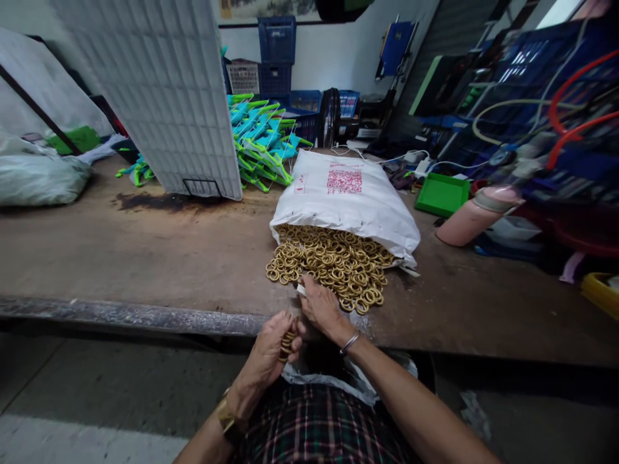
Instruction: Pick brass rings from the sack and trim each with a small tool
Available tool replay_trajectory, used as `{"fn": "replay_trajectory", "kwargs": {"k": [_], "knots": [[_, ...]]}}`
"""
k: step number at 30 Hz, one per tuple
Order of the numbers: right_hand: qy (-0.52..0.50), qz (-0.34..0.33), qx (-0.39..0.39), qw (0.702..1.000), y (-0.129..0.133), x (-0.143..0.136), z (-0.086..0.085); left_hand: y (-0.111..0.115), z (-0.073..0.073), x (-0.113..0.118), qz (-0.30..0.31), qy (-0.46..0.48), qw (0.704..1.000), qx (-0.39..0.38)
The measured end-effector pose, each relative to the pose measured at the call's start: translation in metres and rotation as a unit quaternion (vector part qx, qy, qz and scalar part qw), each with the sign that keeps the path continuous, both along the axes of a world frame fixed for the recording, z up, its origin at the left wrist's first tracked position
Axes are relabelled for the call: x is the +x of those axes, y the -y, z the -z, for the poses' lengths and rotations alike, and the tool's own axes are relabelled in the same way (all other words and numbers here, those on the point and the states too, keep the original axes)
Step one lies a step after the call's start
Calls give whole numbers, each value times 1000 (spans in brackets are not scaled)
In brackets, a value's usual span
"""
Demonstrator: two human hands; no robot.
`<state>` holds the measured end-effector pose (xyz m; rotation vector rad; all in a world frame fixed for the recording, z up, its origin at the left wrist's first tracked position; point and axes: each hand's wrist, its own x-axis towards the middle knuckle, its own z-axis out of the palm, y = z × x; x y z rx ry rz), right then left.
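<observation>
Several brass-coloured rings (287, 345) are stacked in my left hand (268, 341), whose fingers are wrapped round them just in front of the table edge. My right hand (323, 308) is closed over a small pale piece with a dark end (300, 290); I cannot make out what it is. That hand rests at the near side of a heap of similar rings (333, 261). The heap spills onto the table from the open mouth of a white sack (309, 209), which lies on its side with red print on top.
A grey ribbed panel (159, 84) stands at the left, beside turquoise and green plastic pieces (264, 138). Right of the sack are a green tray (442, 194) and a pink bottle (476, 216). A pale plastic bag (333, 381) hangs below the table edge (145, 316).
</observation>
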<state>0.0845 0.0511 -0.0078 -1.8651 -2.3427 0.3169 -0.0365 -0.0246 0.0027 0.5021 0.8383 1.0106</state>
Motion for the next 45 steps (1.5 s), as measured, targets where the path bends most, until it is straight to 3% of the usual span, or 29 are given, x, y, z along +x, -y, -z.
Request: {"fn": "replay_trajectory", "kwargs": {"k": [4,12,17,20,23,26,29,32,36,39,41,43,45], "knots": [[32,17,-9,999,-9,-8,-1,-4,10,-7,-5,10,1000,-22],[37,42,-26,998,-11,-9,-5,-11,9,-10,12,69,997,-46],[-45,47,11,998,-5,3,8,-15,12,-14,17,107,992,-68],[-180,62,5,982,-3,12,14,-18,13,-13,8,110,991,-71],[-380,95,-78,917,1,22,10,-21,11,-6,-6,71,996,-52],[-562,123,-259,776,11,30,-2,-24,9,5,-38,-65,997,22],[-663,112,-345,655,24,36,-14,-28,7,13,-56,-224,966,114],[-705,107,-388,585,33,37,-17,-30,9,16,-52,-280,946,156],[-726,115,-420,531,38,37,-10,-31,11,14,-10,-239,965,105],[-726,115,-433,522,39,37,-7,-30,10,13,22,-224,970,93],[-716,111,-435,535,39,36,-7,-30,9,13,42,-223,969,94],[-689,109,-426,576,39,34,-8,-30,8,13,50,-204,975,76],[-638,115,-377,661,39,32,-7,-31,6,12,42,-175,983,41]]}}
